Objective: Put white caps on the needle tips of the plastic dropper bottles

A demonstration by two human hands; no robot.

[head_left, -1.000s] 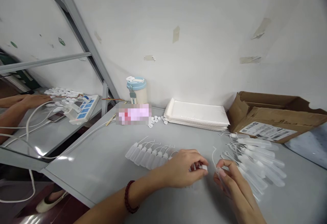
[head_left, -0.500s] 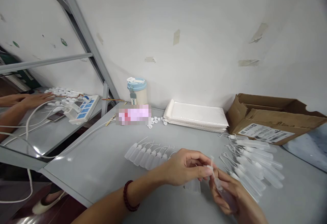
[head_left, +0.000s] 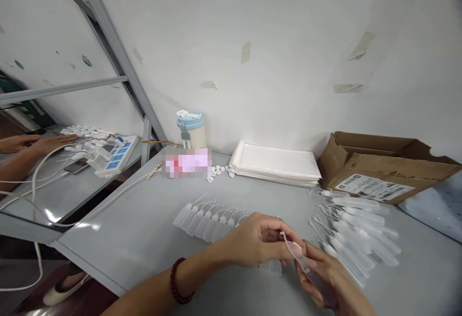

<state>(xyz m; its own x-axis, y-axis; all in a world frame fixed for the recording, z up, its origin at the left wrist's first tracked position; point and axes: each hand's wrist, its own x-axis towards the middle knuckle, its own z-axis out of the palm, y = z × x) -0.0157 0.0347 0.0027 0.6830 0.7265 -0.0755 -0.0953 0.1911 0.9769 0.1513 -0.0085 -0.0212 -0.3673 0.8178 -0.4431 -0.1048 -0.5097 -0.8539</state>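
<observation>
My right hand (head_left: 330, 277) is wrapped around a translucent plastic squeeze bottle (head_left: 319, 281), which is tilted with its top toward my left hand. The fingers of my left hand (head_left: 262, 241) are closed at the bottle's white top, and a thin bent spout (head_left: 286, 240) sticks up there. Exactly how the fingertips sit on the top is partly hidden. Behind my left wrist stands a slanted row of similar bottles (head_left: 205, 223) with thin bent spouts. Below that hand shows part of another clear bottle (head_left: 274, 268). A pile of capped bottles (head_left: 361, 234) lies beyond my right hand.
Small white caps (head_left: 216, 170) lie beside a blurred pink item (head_left: 187, 163) and a blue-lidded cup (head_left: 193, 131). White padded envelopes (head_left: 276, 162) and an open cardboard box (head_left: 382, 169) stand along the wall. At left are a power strip (head_left: 117, 157), cables and another person's hands (head_left: 50, 145).
The bottle's top has turned in my hands, so the spout now leans left instead of pointing up. My right hand still holds the bottle. The view has shifted slightly.
</observation>
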